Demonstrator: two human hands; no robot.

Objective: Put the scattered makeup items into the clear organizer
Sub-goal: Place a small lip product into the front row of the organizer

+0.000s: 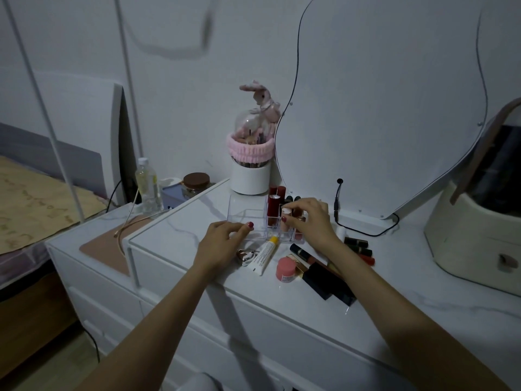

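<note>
The white bench [394, 300] carries an organizer [248, 218], a tube [265, 256], a pink jar [286, 268], lipsticks [359, 249] and a white cup [250, 176].

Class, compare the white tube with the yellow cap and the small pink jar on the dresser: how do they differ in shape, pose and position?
The white tube is long and slim; the pink jar is short and round. The tube lies flat on its side, its yellow cap pointing at the clear organizer; the jar seems to sit tilted. The tube lies nearer the left hand; the jar sits to its right. Both remain outside the organizer on the dresser top.
</note>
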